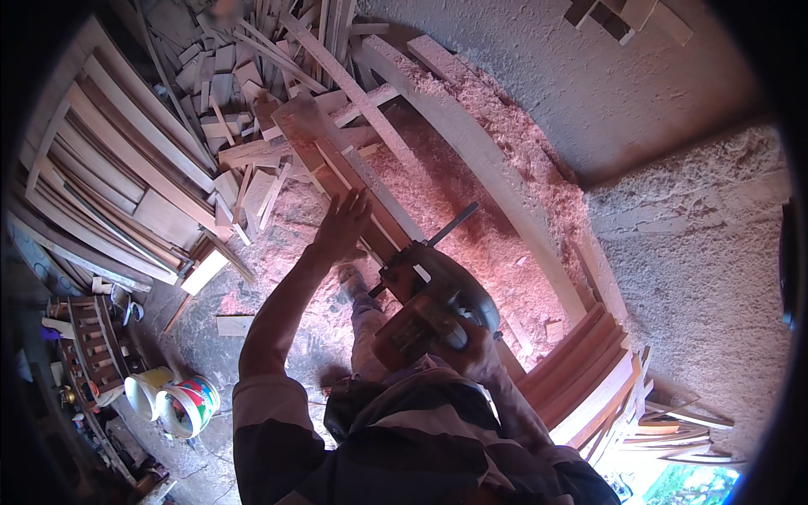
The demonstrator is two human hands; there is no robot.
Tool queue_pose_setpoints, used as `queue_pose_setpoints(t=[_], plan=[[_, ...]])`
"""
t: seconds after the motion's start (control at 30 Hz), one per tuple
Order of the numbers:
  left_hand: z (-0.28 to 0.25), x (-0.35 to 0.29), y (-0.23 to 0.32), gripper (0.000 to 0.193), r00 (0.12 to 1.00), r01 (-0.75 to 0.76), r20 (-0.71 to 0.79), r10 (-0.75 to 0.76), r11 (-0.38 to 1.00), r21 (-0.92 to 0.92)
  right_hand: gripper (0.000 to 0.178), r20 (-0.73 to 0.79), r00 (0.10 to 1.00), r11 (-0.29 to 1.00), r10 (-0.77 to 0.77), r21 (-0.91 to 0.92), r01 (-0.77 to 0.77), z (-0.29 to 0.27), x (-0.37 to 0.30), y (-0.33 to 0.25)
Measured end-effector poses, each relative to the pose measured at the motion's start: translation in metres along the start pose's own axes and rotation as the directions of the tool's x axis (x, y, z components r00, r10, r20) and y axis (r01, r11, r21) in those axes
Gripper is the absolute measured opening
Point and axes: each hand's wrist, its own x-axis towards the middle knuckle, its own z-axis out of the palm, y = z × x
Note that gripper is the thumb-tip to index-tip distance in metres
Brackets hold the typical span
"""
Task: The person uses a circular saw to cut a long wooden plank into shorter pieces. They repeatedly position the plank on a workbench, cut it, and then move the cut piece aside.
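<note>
A handheld circular saw [438, 307] with a dark rounded housing rests on a long wooden board [324, 139] that runs diagonally away from me toward the upper left. Its rear handle is wrapped by my right hand [476, 352]. A thin metal bar [453, 225] sticks out from the saw's front toward the right. Ahead of the saw, my left hand [343, 223] lies flat with its fingers stretched over the board's left side. The blade is hidden beneath the tool.
Pinkish sawdust [471, 244] covers the floor around a long thick beam [497, 172] at the right. Offcuts [223, 84] pile up at the back, and curved planks [126, 126] lean at the left. Stacked boards [572, 370] stand at the right. Two buckets [192, 407] sit at the lower left.
</note>
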Motion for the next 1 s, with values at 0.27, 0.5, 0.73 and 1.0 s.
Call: queue_pose_setpoints(t=[0.27,0.5,0.73,1.0], plan=[[0.031,0.022,-0.013,0.08,0.955,-0.122,-0.275,0.112,0.992,-0.021,0.058,0.031,0.999,0.999,-0.036,0.025,0.035,0.003,0.004,0.019],[0.043,0.029,-0.018,0.042,0.928,-0.141,-0.345,0.143,0.99,0.03,0.06,0.042,0.999,0.999,-0.032,0.019,0.031,0.002,0.006,0.018],[0.037,0.03,-0.019,0.039,0.928,-0.141,-0.341,0.148,0.989,0.045,0.05,0.073,0.997,0.999,0.028,-0.041,-0.025,0.003,0.007,0.026],[0.035,0.033,-0.041,0.045,0.945,-0.208,-0.249,0.21,0.977,0.035,0.046,0.096,0.995,0.993,0.012,0.118,-0.023,0.013,0.03,0.025]])
